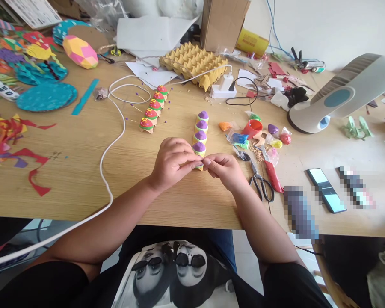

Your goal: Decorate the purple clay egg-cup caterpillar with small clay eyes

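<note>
Both hands meet over the near end of an egg-carton strip [200, 125] whose bumps are coated in pale yellow and topped with purple clay. My left hand [176, 162] has thumb and fingers pinched together, its tips against those of the other hand. My right hand [223, 169] is also closed in a pinch; whatever lies between the fingertips is too small to make out. The nearest bump of the strip is mostly hidden behind the fingers. Farther left stands a second egg-carton strip [154, 109], with red and green bumps, yellow rings and thin sticks with purple tips at its sides.
To the right lie black-handled scissors [261, 184], a red-handled tool [273, 175], bagged clay [240, 137], a red cup [253, 127] and a phone [326, 190]. A white cable [123, 124] crosses the left side. Behind are a yellow egg tray [192, 62] and a white fan [346, 92].
</note>
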`<state>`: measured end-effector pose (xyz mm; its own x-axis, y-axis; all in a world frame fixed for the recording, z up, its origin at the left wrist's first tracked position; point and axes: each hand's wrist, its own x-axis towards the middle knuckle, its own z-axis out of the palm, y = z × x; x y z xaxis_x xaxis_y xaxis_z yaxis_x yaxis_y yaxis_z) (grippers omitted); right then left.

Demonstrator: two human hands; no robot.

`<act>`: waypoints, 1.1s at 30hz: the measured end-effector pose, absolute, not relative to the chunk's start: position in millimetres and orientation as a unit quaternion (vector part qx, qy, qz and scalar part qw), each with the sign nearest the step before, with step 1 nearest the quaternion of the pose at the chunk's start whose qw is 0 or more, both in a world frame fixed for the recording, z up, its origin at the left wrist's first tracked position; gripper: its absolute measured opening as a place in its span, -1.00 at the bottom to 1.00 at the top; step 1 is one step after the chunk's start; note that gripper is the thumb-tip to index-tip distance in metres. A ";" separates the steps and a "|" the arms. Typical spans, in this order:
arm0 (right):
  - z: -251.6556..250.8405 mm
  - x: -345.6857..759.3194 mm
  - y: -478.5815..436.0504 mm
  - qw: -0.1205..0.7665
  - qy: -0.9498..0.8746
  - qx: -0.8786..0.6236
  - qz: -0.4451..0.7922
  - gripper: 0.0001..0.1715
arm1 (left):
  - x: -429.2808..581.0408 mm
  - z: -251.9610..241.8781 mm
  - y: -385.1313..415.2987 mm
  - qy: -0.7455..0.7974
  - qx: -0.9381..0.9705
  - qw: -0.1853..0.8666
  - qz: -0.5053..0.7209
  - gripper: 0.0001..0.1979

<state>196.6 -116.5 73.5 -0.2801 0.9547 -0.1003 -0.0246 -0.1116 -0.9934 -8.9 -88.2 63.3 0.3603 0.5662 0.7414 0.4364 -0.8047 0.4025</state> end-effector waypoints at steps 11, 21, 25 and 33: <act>77.9 193.0 -117.7 0.402 -0.524 -0.453 0.599 -0.39 | -9.8 63.5 -89.9 0.292 0.820 0.083 0.485 -0.65; 75.9 195.5 -117.9 0.394 -0.537 -0.462 0.586 -0.40 | -6.7 61.4 -88.9 0.280 0.824 0.074 0.487 -0.92; 75.8 195.3 -117.2 0.398 -0.530 -0.447 0.601 -0.46 | -7.1 63.0 -88.5 0.271 0.824 0.064 0.493 -0.97; 70.6 193.9 -114.4 0.414 -0.484 -0.435 0.637 -0.56 | -8.0 63.2 -87.9 0.279 0.829 0.049 0.482 -0.92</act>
<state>193.9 -114.4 70.6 -0.2791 0.9480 -0.1528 -0.1067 -0.1887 -0.9762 -8.0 -87.9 63.2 0.3804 0.5098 0.7716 0.4150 -0.8397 0.3502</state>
